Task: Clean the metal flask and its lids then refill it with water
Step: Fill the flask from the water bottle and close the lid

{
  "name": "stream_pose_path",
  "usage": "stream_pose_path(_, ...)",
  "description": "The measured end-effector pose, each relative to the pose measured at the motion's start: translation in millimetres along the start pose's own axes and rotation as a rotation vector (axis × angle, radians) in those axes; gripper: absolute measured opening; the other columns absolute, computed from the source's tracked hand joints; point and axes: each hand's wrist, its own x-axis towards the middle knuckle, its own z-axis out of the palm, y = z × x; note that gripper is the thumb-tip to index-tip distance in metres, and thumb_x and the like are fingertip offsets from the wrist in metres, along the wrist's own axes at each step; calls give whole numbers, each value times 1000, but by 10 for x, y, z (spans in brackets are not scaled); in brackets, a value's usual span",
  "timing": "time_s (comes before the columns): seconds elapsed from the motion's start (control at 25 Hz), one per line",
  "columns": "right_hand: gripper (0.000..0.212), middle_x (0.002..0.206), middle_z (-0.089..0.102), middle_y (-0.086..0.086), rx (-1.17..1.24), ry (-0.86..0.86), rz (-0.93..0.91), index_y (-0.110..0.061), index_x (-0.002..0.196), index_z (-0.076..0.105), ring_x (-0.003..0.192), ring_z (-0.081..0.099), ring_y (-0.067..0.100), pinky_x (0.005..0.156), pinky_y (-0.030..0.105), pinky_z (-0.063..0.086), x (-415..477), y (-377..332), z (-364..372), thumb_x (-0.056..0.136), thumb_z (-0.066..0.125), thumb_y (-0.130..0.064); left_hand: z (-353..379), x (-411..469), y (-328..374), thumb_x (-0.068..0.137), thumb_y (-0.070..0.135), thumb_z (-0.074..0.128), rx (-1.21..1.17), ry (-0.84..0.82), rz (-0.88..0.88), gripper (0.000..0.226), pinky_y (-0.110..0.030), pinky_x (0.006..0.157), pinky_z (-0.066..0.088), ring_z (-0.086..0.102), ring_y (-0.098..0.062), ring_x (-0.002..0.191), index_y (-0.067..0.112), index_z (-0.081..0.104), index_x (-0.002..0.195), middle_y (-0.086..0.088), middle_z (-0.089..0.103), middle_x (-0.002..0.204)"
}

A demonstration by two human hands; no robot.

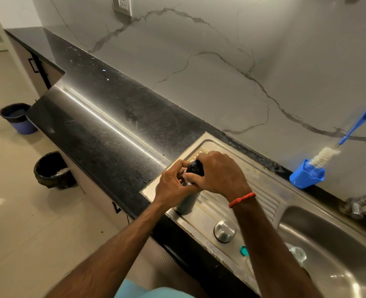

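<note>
Stage, judged: black lid (196,167) being unscrewed or screwed on, cannot tell which; wash and refill unconfirmed.
Metal flask (186,203) upright on drainboard (263,190), neck wrapped by curled left hand (173,186).
Lid on top, clamped in curled right hand (220,175).
Steel outer cap (224,231) off, on drainboard.
Around: marbled wall, black counter (104,130), sink basin (328,244), 2 floor bins (19,118), bottle brush (324,157).
</note>
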Motion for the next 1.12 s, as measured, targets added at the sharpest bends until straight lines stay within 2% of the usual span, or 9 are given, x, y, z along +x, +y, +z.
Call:
stream_pose_path(0.12, 66, 105, 70, 5, -44, 46, 54, -15, 117, 64, 91, 66, 19, 82, 30, 54, -23, -96, -5, 86, 53, -73, -6, -7, 38, 67, 45, 90, -3, -6, 4, 54, -42, 72, 64, 74, -16, 86, 28, 61, 109, 9, 75, 96)
stream_pose_path(0.2, 63, 112, 67, 6, -24, -26, 42, -16, 122, 62, 98, 65, 20, 84, 31, 53, -12, -85, -50, 87, 57, -68, -19, -11, 54, 70, 31, 92, -37, -36, -11, 52, -34, 75, 63, 75, -15, 87, 21, 61, 110, 6, 76, 94)
stream_pose_path(0.32, 61, 135, 53, 5, 100, -214, -83, -26, 143, 47, 120, 54, 22, 97, 33, 48, 20, -15, -150, 88, 71, -41, -51, 3, 78, 71, 19, 91, -101, -82, -27, 55, -31, 81, 62, 75, -17, 93, 19, 60, 116, 1, 77, 100)
stream_pose_path(0.36, 63, 135, 52, 4, 115, -244, -128, -28, 145, 46, 123, 52, 23, 99, 34, 47, 28, -8, -174, 88, 73, -32, -59, 7, 89, 70, 19, 92, -110, -89, -32, 59, -30, 83, 61, 75, -16, 95, 19, 59, 119, 0, 77, 102)
stream_pose_path(0.44, 60, 130, 57, 4, 67, -212, -175, -28, 143, 50, 120, 54, 22, 99, 33, 46, 18, -20, -191, 88, 74, -26, -69, 15, 91, 69, 19, 93, -113, -101, -43, 59, -28, 83, 61, 75, -14, 96, 19, 59, 118, 2, 77, 101)
stream_pose_path(0.56, 58, 122, 64, 2, 18, -106, -219, -28, 140, 55, 113, 60, 19, 96, 31, 48, 4, 1, -201, 86, 75, -33, -55, 6, 88, 67, 20, 94, -114, -73, -36, 58, -31, 82, 62, 75, -15, 94, 19, 60, 114, 2, 77, 99)
stream_pose_path(0.84, 52, 114, 67, 1, 19, -34, -218, -23, 131, 60, 101, 61, 15, 86, 21, 43, 21, 34, -169, 89, 65, -52, -16, -7, 59, 65, 44, 86, -60, -30, -25, 50, -50, 75, 62, 74, -18, 81, 30, 59, 105, 4, 74, 86)
stream_pose_path(1.0, 55, 107, 69, 3, -17, 35, -134, -21, 123, 64, 95, 64, 16, 85, 26, 51, 13, 13, -66, 88, 60, -62, -10, -5, 24, 69, 45, 85, -25, -9, -20, 48, -48, 74, 63, 74, -17, 84, 32, 60, 108, 6, 75, 90)
stream_pose_path(1.12, 58, 110, 69, 5, -33, 86, -46, -21, 124, 64, 98, 65, 18, 89, 30, 54, -5, -70, 45, 88, 57, -66, 5, -3, 33, 69, 44, 84, -33, 13, -10, 48, -45, 73, 64, 74, -15, 85, 27, 62, 108, 8, 75, 92)
